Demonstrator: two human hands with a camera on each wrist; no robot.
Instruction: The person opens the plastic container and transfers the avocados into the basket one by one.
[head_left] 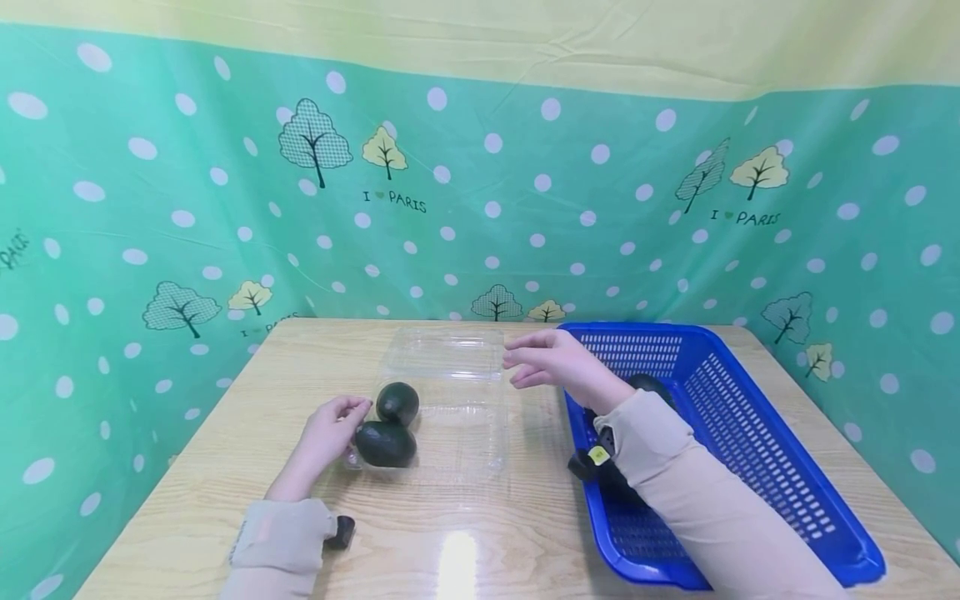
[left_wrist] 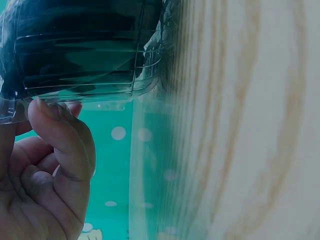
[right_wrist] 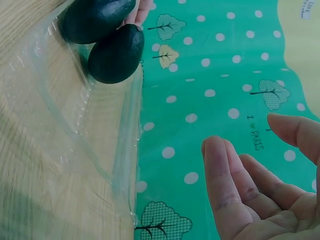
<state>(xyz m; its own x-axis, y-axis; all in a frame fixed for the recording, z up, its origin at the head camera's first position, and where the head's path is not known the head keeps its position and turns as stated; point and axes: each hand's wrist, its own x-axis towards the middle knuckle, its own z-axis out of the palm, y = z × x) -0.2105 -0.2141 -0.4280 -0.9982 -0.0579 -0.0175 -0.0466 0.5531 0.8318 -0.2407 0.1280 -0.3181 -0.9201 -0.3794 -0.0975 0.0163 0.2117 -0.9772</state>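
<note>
A clear plastic clamshell container (head_left: 457,442) lies on the table with its lid (head_left: 442,354) folded back away from me. Two dark green avocados sit at its left side: a rounder-looking avocado (head_left: 397,404) behind and another avocado (head_left: 386,444) in front. At the container's left edge my left hand (head_left: 330,429) pinches the rim between thumb and fingers, as the left wrist view shows. My right hand (head_left: 551,362) hovers by the right side of the lid, fingers apart and holding nothing. The right wrist view shows both avocados (right_wrist: 116,54) across from its loosely bent fingers (right_wrist: 222,175).
A blue perforated basket (head_left: 780,450) stands on the right under my right forearm. Inside it a dark avocado (head_left: 651,387) shows, with more dark shapes partly hidden by the sleeve. A green dotted curtain (head_left: 525,208) hangs behind and around the wooden table (head_left: 420,533).
</note>
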